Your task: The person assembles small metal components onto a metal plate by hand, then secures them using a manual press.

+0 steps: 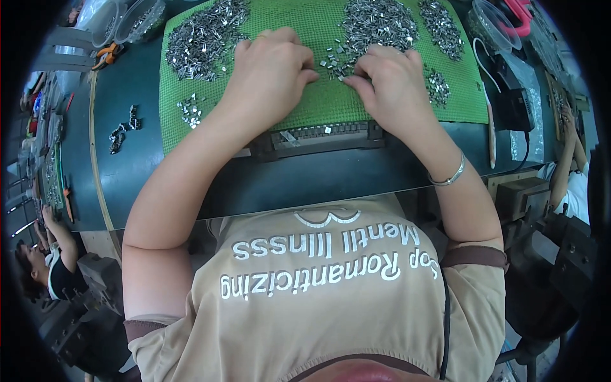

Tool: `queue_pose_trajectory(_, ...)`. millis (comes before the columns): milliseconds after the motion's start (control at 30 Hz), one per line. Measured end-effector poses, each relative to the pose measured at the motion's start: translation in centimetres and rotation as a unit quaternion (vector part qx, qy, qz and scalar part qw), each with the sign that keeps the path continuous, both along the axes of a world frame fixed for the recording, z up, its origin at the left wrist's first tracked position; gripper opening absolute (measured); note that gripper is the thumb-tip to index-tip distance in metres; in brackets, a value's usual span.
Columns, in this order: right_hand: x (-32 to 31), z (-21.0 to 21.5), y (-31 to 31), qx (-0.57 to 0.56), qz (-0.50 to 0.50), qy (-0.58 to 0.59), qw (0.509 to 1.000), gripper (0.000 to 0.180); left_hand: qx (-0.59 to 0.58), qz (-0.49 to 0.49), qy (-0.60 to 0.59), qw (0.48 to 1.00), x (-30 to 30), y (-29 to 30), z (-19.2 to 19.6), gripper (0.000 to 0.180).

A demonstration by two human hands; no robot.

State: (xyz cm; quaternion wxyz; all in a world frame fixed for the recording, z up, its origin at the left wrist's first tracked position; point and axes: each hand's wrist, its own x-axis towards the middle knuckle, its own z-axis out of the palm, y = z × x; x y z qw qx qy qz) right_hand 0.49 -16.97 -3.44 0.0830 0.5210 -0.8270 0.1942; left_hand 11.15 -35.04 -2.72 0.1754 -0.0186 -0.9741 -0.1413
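Observation:
Both my hands rest on a green mesh mat [318, 102] spread over a dark table. My left hand [270, 67] is curled, fingertips pressed down on the mat among a few small silver metal pieces [332, 62]. My right hand [393, 79] is curled too, its fingertips meeting the left's over the same loose pieces. Whether either hand pinches a piece is hidden by the fingers. A big heap of silver pieces [203, 38] lies at the mat's far left, another heap [379, 22] at the far middle. A dark narrow jig rail [321, 135] holding a row of pieces lies at the mat's near edge.
A third pile [442, 28] and a small cluster [438, 86] lie on the mat's right. Clear plastic tubs [130, 19] stand far left, a black device with cable [512, 105] at right. Dark linked parts [121, 130] lie on the table. Other people sit at left [48, 254] and right [569, 165].

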Motion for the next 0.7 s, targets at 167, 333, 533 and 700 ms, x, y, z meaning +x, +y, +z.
queue_pose_trajectory(167,-0.5,-0.4,0.3,0.004,0.026,0.037,0.999,0.009,0.057,-0.041,-0.019,0.997,2.9,1.0,1.3,0.013)
queue_pose_trajectory(333,-0.5,0.4,1.2,-0.018,0.074,0.054,0.996,0.007,0.182,-0.034,-0.028,0.982,5.4,3.2,1.3,0.023)
queue_pose_trajectory(533,0.1,0.0,2.1,0.006,0.059,0.017,0.998,0.004,0.118,-0.057,-0.017,0.991,5.4,3.6,0.8,0.022)
queue_pose_trajectory(700,-0.1,-0.2,2.2,-0.016,0.069,-0.001,0.997,0.002,0.072,-0.058,-0.005,0.996,5.4,4.0,0.5,0.018)
